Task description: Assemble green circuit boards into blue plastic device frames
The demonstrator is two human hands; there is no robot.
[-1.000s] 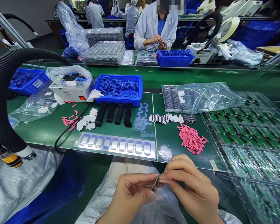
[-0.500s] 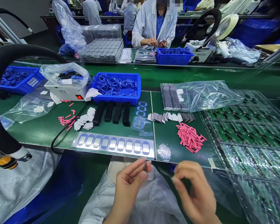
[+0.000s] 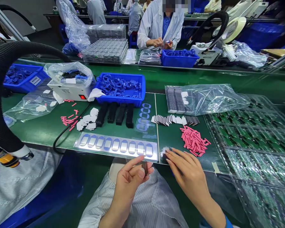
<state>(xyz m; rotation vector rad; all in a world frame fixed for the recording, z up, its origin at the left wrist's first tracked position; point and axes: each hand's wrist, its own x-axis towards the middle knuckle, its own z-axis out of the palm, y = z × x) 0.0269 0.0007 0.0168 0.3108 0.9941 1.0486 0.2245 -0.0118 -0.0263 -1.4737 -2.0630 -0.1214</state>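
Observation:
My left hand (image 3: 130,175) is pinched on a small dark flat piece (image 3: 146,167), held upright over my lap just below the table edge. My right hand (image 3: 186,172) lies at the table's front edge, fingers stretched out, fingertips touching a small crumpled clear film scrap (image 3: 165,151). A heap of pink strips (image 3: 194,141) lies just beyond it. A clear sheet with a row of oval stickers (image 3: 116,146) lies in front of my left hand.
A blue bin of blue frames (image 3: 120,87), black blocks (image 3: 115,114), small white and dark plates (image 3: 174,120), a bagged stack (image 3: 194,99) and clear trays of green boards (image 3: 256,139) fill the green table (image 3: 42,126). A black hose (image 3: 0,91) curves at left. A person in white works opposite.
My hands, joined on the small piece a second ago, have parted. The left keeps the piece; the right has reached forward onto the table edge by the film scrap.

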